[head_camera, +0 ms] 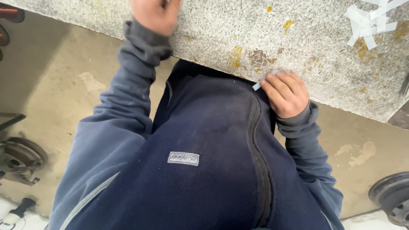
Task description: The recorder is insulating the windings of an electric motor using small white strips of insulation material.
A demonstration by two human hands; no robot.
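left hand (pixel 155 15): up at the top edge of the frame, resting on the tabletop (pixel 298 47) just past its near edge. It's half cropped, so can't tell if the fingers are curled or flat.
right hand (pixel 286 94): right at the near edge of the tabletop, fingers curled tight, pinching a small white strip (pixel 257 86) that pokes out by the thumb.
tabletop: grey speckled slab with yellow and brown stains.
tape (pixel 368 21): loose white strips piled near the far right corner, well apart from both hands.
floor (pixel 64 85): tan concrete, with metal discs (pixel 19 157) at the left and right.
containers: none in view, honestly.
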